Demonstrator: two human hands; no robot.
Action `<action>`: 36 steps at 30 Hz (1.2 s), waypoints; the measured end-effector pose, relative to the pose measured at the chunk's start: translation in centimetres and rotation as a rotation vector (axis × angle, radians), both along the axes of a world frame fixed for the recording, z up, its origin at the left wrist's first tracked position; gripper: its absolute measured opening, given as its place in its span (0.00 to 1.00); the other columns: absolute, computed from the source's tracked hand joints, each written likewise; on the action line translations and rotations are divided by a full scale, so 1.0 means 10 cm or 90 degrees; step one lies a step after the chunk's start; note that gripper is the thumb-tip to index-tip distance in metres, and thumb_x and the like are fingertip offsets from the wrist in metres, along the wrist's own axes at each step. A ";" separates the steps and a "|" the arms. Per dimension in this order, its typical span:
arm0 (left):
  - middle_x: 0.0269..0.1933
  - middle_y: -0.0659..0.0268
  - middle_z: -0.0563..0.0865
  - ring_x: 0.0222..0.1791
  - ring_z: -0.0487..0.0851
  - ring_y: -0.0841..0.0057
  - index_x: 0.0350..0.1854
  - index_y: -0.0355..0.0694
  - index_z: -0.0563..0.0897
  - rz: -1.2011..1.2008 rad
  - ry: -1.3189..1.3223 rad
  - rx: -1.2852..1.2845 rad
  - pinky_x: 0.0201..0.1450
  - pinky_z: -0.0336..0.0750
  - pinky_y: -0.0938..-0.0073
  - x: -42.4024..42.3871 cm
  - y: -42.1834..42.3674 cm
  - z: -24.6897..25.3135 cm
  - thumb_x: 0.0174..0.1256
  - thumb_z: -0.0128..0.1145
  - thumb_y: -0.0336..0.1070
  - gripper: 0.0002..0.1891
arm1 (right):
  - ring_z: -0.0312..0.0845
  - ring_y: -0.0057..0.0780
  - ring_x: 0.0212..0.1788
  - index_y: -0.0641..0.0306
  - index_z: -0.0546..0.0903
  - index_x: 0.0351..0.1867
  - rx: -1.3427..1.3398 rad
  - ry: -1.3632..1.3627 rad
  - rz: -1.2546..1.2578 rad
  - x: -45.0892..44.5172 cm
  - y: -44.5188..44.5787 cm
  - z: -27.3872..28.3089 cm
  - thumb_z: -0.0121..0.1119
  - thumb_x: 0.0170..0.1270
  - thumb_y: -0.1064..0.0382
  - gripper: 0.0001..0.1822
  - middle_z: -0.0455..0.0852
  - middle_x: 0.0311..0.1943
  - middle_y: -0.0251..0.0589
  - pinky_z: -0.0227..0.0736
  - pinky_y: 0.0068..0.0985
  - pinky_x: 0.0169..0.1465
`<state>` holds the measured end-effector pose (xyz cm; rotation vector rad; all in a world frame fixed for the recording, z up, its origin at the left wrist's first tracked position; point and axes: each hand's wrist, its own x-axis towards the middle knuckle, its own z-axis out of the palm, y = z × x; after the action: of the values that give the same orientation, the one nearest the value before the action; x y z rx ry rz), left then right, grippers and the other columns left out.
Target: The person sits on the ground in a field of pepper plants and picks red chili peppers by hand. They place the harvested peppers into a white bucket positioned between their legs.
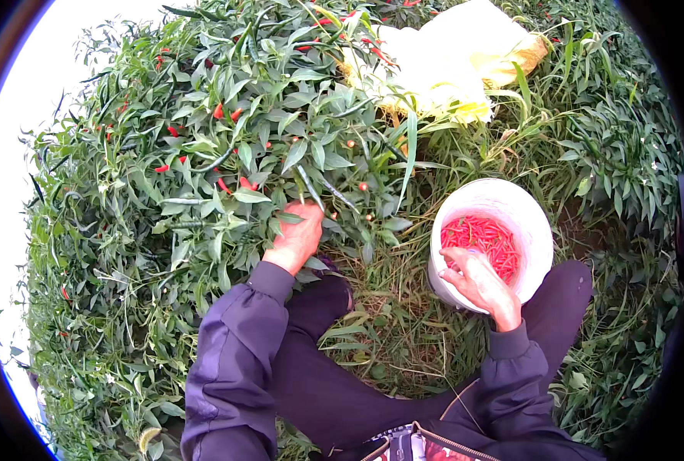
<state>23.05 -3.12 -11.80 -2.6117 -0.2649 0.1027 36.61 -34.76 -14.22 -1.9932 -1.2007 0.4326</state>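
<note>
My left hand [298, 236] reaches into the leaves of a chili pepper plant [313, 155], its fingertips partly hidden by foliage and close to dark green pods. Red chili peppers [248, 184] show among the leaves just above and left of it. My right hand [480, 282] is over the near rim of a white plastic bucket [535, 230], with thumb and fingers partly spread. Whether anything small is between those fingers cannot be told. Many picked red chilies [486, 233] lie inside the bucket, below the hand.
A pale woven sack [446, 57] lies on the grass beyond the bucket. More pepper plants [613, 144] stand at the right. Grass and weeds [399, 311] cover the ground between my bent legs. The bucket stands close to my right knee [567, 288].
</note>
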 end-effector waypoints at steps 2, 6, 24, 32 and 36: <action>0.33 0.60 0.79 0.36 0.80 0.63 0.37 0.38 0.79 -0.090 0.097 0.255 0.32 0.72 0.66 -0.12 -0.51 -0.10 0.47 0.57 0.32 0.12 | 0.79 0.49 0.41 0.72 0.75 0.51 0.020 0.067 0.044 -0.12 0.18 0.10 0.59 0.60 0.64 0.19 0.82 0.41 0.56 0.74 0.36 0.44; 0.36 0.59 0.81 0.35 0.80 0.65 0.37 0.34 0.78 0.051 0.054 -0.043 0.36 0.73 0.69 -0.50 -0.68 -0.58 0.46 0.58 0.32 0.14 | 0.81 0.42 0.41 0.72 0.73 0.53 0.142 0.044 0.157 -0.28 0.63 0.02 0.58 0.61 0.64 0.21 0.80 0.46 0.56 0.75 0.34 0.45; 0.38 0.56 0.81 0.33 0.78 0.71 0.48 0.25 0.78 0.089 0.066 0.151 0.34 0.65 0.70 -0.67 -0.70 -1.48 0.57 0.49 0.38 0.22 | 0.66 0.12 0.13 0.70 0.81 0.37 0.160 0.560 0.174 -0.12 1.73 0.56 0.56 0.62 0.66 0.09 0.81 0.19 0.36 0.58 0.13 0.14; 0.38 0.52 0.84 0.38 0.82 0.61 0.48 0.25 0.76 0.068 -0.036 0.092 0.50 0.70 0.56 -0.54 -0.68 -1.60 0.56 0.53 0.37 0.22 | 0.78 0.25 0.27 0.72 0.79 0.41 0.134 0.380 -0.111 -0.68 2.17 -0.09 0.66 0.54 0.59 0.19 0.82 0.23 0.40 0.72 0.26 0.34; 0.44 0.63 0.83 0.51 0.78 0.64 0.49 0.39 0.80 0.144 0.029 0.232 0.55 0.68 0.66 -0.45 -0.83 -1.41 0.57 0.52 0.35 0.17 | 0.78 0.29 0.26 0.71 0.81 0.33 0.255 0.360 -0.128 -0.72 2.40 -0.14 0.65 0.53 0.63 0.12 0.84 0.24 0.43 0.72 0.27 0.35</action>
<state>18.57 -11.42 -25.88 -2.2085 -0.5110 0.1744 29.44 -10.78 -15.67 -1.4857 -0.6616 0.5548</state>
